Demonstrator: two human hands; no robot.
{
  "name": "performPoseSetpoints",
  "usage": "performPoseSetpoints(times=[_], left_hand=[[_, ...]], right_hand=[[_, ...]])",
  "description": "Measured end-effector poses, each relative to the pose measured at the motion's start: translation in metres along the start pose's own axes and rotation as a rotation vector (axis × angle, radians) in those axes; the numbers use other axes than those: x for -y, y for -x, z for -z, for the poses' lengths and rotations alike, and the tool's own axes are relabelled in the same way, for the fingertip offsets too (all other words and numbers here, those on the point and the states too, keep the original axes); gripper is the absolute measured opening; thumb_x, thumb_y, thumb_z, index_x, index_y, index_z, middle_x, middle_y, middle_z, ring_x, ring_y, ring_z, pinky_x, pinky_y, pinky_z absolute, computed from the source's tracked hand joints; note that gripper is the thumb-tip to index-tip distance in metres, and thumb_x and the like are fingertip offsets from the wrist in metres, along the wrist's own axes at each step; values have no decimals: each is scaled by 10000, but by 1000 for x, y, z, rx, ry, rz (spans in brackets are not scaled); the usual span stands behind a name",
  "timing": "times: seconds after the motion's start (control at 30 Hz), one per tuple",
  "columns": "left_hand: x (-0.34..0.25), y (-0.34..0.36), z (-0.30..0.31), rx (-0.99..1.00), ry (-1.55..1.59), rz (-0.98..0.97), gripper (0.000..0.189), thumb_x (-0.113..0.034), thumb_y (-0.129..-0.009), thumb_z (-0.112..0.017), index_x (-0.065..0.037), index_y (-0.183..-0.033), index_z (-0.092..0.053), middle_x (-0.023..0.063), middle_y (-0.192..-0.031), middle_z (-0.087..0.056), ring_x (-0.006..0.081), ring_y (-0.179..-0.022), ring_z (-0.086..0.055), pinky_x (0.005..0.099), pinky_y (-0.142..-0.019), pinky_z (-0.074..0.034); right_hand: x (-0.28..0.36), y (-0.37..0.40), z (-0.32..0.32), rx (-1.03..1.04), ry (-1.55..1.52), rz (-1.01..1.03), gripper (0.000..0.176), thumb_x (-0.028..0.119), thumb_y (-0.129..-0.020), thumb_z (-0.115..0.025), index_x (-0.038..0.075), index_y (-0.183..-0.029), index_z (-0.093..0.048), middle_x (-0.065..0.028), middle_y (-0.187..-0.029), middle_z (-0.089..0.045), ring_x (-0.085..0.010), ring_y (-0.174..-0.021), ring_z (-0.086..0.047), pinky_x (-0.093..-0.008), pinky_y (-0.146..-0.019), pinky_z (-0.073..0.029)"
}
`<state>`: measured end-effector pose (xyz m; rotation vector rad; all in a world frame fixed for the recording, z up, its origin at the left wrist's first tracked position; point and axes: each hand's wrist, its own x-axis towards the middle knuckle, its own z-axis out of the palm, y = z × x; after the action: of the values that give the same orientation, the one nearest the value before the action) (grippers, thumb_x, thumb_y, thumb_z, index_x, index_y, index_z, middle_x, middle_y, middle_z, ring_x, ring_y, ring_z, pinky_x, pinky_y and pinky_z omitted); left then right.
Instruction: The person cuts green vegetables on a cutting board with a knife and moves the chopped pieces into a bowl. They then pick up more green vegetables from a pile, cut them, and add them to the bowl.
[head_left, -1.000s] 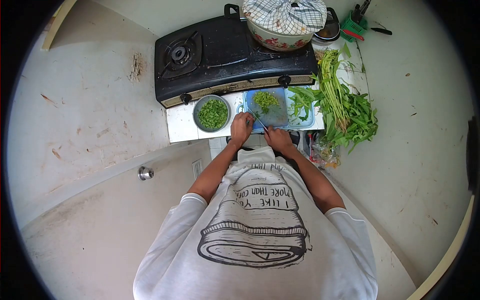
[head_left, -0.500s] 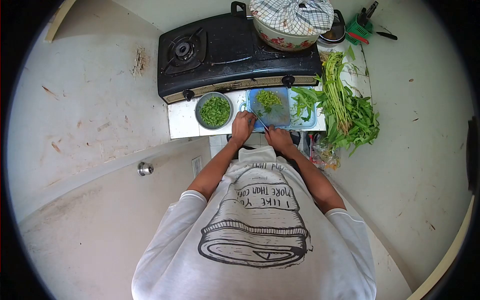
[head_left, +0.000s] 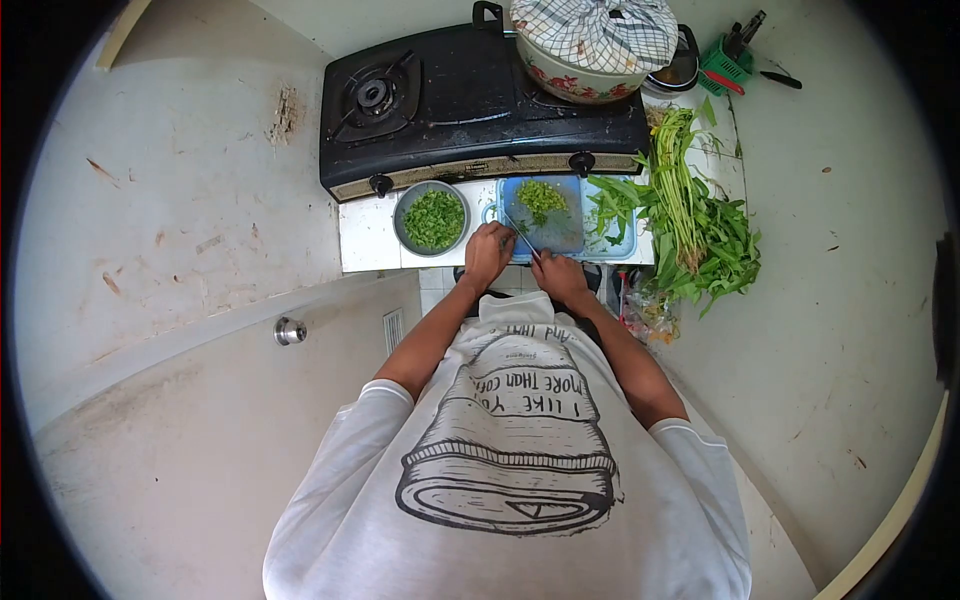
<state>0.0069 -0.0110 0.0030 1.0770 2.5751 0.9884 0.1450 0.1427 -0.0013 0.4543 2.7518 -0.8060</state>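
Observation:
My right hand (head_left: 560,277) is closed around a knife (head_left: 524,238), whose thin blade points up and left over the blue cutting board (head_left: 568,232). Close beside the blade, at the board's left front edge, my left hand (head_left: 489,252) has its fingers curled together; what they hold, if anything, is hidden. A small pile of chopped green stems (head_left: 541,197) lies on the board. Under the board is a light-blue tray (head_left: 628,245). To the left stands a grey bowl (head_left: 399,226) of chopped green leaves (head_left: 433,219).
Long-stemmed leafy greens (head_left: 690,200) lie at the counter's right. Behind the board is a black gas stove (head_left: 465,100) bearing a cloth-topped pot (head_left: 575,82). A green basket (head_left: 722,70) with utensils stands at the back right. Walls close in on both sides.
The view has shifted slightly, so the counter's things sit a little to the right. Both hands keep nearly the same place at the board, with the knife still in my right hand.

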Motion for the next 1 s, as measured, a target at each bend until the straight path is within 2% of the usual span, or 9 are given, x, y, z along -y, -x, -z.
performPoseSetpoints(times=[0.17, 0.33, 0.53, 0.83, 1.0], left_hand=[[-2, 0, -1, -9, 31, 40, 78, -103, -859, -718, -74, -913, -766, 98, -928, -703, 328, -927, -663, 437, -836, -538], [-4, -1, 3, 28, 85, 104, 76, -98, -855, -718, -69, -911, -760, 107, -906, -700, 340, -919, -671, 442, -822, -541], [-7, -2, 7, 41, 60, 91, 74, -92, -853, -716, -62, -908, -757, 111, -908, -699, 342, -904, -674, 448, -802, -541], [-6, 0, 0, -13, 125, 161, 52, -98, -872, -713, -59, -885, -745, 122, -895, -702, 335, -909, -678, 435, -822, -539], [0, 3, -1, 0, 65, 88, 80, -115, -891, -711, -57, -938, -739, 137, -909, -678, 351, -919, -662, 450, -813, -533]], right_hand=[[-3, 2, 0, -28, -8, -21, 395, 381, -1016, -548, -1, -1062, -634, -274, -754, -703, -491, -725, -711, -588, -713, -580], [4, 7, 13, 56, 15, -4, 390, 352, -1020, -535, -24, -1053, -631, -275, -770, -716, -469, -753, -730, -575, -722, -588], [7, 6, 7, 51, 34, 18, 370, 331, -1011, -538, -28, -1035, -623, -276, -773, -718, -460, -742, -732, -560, -722, -595], [11, -3, 6, 52, 31, 20, 374, 331, -1012, -542, -31, -1047, -626, -261, -777, -724, -437, -746, -740, -548, -732, -598], [3, 4, 4, 27, 42, -1, 372, 334, -1005, -559, -24, -1090, -616, -246, -764, -723, -442, -746, -736, -563, -752, -590]])
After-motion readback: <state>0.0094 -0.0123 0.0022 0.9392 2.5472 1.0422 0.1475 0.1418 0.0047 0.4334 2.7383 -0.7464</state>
